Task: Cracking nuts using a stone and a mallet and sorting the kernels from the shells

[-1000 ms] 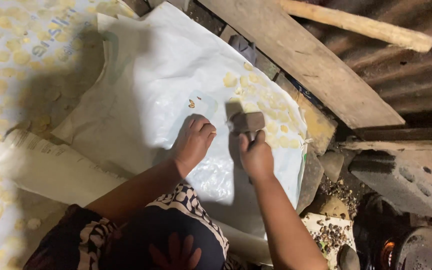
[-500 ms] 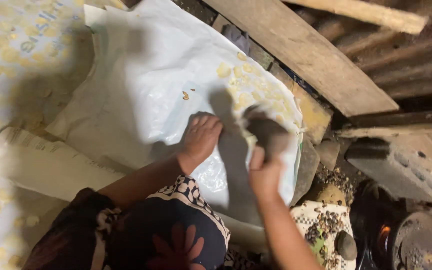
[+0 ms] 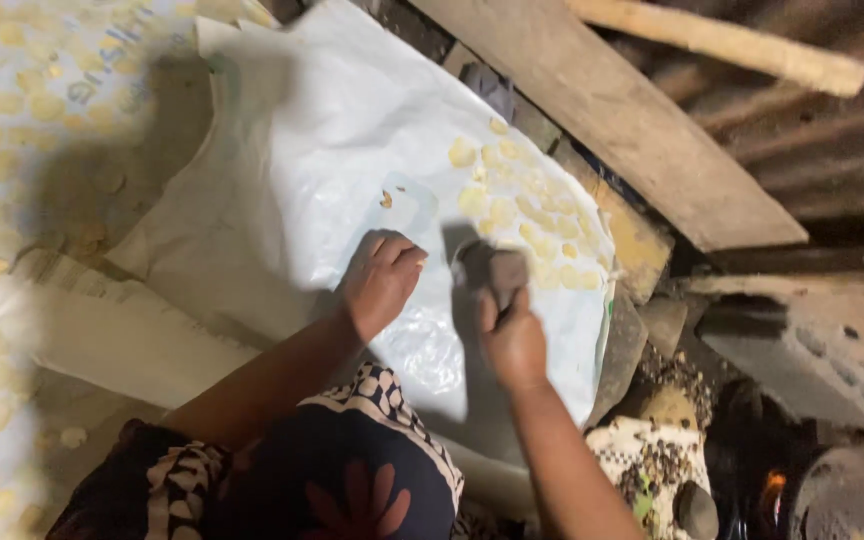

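Gripping: right hand [image 3: 512, 335] closed on a dark block [image 3: 492, 272], blurred, over the white sheet [image 3: 322, 130].
Pressing: left hand [image 3: 380, 280], fingers curled, on the sheet.
Unclear: yellow pieces [image 3: 527, 215] beside the block.

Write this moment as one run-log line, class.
left hand: closed, pressing white plastic sheet | right hand: gripping dark blocky mallet | pale yellow flattened pieces: beside mallet

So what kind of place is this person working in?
Probably a rough home food-making shed: flattened yellow chips lie on a white plastic sheet, the right hand grips a dark mallet, and bare wooden planks and a concrete block stand close by.
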